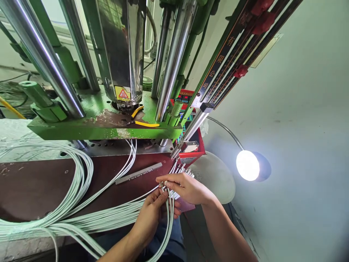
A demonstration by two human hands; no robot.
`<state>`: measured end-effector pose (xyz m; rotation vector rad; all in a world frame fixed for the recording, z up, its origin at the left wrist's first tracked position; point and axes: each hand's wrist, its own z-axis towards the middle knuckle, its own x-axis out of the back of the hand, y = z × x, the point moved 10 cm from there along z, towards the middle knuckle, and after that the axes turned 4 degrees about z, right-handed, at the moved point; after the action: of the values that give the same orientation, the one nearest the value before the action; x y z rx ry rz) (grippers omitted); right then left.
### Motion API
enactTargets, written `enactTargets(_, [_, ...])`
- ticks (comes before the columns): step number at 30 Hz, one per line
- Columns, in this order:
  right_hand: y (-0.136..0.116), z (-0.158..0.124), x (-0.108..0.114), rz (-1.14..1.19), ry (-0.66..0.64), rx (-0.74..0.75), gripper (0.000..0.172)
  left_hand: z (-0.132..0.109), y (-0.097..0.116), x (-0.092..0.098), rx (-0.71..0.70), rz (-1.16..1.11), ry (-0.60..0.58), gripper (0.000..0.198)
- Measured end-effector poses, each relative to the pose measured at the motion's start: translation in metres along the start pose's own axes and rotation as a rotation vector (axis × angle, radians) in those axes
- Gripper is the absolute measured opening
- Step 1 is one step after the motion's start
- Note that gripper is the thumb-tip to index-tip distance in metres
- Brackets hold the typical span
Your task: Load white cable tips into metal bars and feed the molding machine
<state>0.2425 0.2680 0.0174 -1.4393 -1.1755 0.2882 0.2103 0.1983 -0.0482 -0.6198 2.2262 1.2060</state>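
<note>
Head camera: the left hand (pixel 152 208) is closed in a pinch, thumb against curled fingers, on a few slim white cables (pixel 171 214) just below their ends, its lower fingers loosely bent behind them. The right hand (pixel 182 186) comes from the other side with thumb and index finger nearly together, gripping the small metal connectors (pixel 163 184) at the tips of those cables; the remaining fingers are folded, partly out of sight. From this grip, between the two hands and above the front edge of the worktable (pixel 27 189), the held cables loop down in front of a denim-clad leg (pixel 173 233). Just beyond the fingers, a slotted metal bar (pixel 139 173) lies slantwise on the dark red-brown tabletop. Past the right hand is a cluster of connector-tipped cable ends (pixel 188 171). To the left run a long bundle of pale cables (pixel 109 215) and a big cable coil (pixel 85 171). Behind stands a green press, its platen (pixel 109 133) carrying yellow-handled pliers (pixel 147 124) below a heat-warning sticker (pixel 122 94). Farther right are a red control box (pixel 201 143) and a lit gooseneck lamp (pixel 247 165) near the wall.
</note>
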Motion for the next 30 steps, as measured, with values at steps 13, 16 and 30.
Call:
enactTargets(13, [-0.011, 0.001, -0.02, -0.035, -0.168, -0.037, 0.046, -0.004, 0.012, -0.017, -0.084, 0.189, -0.096, 0.032])
enactTargets(16, [-0.024, 0.0, -0.019, -0.083, -0.158, 0.037, 0.049, -0.006, 0.016, -0.016, -0.116, 0.232, -0.097, 0.035])
enactTargets(30, [-0.016, 0.098, -0.043, -0.777, 0.136, 0.332, 0.025, -0.019, 0.039, 0.04, -0.172, 0.195, 0.172, 0.032])
